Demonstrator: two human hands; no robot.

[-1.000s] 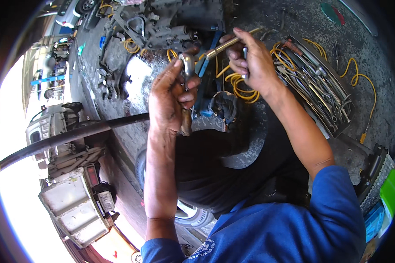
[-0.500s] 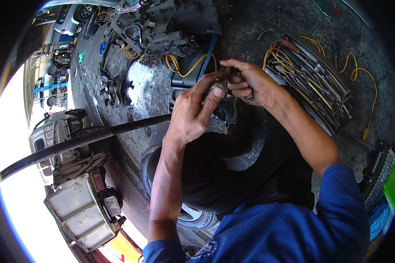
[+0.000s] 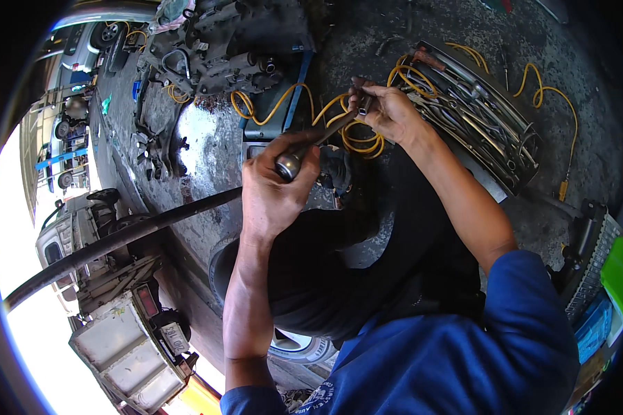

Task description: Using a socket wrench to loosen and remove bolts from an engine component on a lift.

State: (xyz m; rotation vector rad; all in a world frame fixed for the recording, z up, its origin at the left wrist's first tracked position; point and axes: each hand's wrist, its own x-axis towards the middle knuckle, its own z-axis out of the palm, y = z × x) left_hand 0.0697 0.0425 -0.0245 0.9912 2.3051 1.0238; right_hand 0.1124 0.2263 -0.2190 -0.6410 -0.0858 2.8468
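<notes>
My left hand (image 3: 268, 197) is closed around a steel socket-wrench bar (image 3: 335, 127), whose shiny rounded end (image 3: 288, 166) shows between thumb and forefinger. The bar slants up and right toward my right hand (image 3: 392, 114). There my fingers pinch a small dark metal piece with a socket-like silver end (image 3: 363, 109), at or against the bar's far end; whether the two are joined I cannot tell. A long dark pipe (image 3: 128, 234) runs in from the left and disappears at my left hand. Whether that hand also grips it is hidden.
To the right lies a metal tray (image 3: 527, 181) full of wrenches (image 3: 474, 111). A yellow hose (image 3: 273, 111) loops over the stained floor. Greasy vehicle parts (image 3: 214, 62) lie at the far left. A wheel (image 3: 304, 344) is below my left forearm; trucks (image 3: 128, 339) stand outside.
My hands have drawn apart, the left one going down and left. The bar between them and its rounded end now show. The view has shifted, with the surroundings moving left.
</notes>
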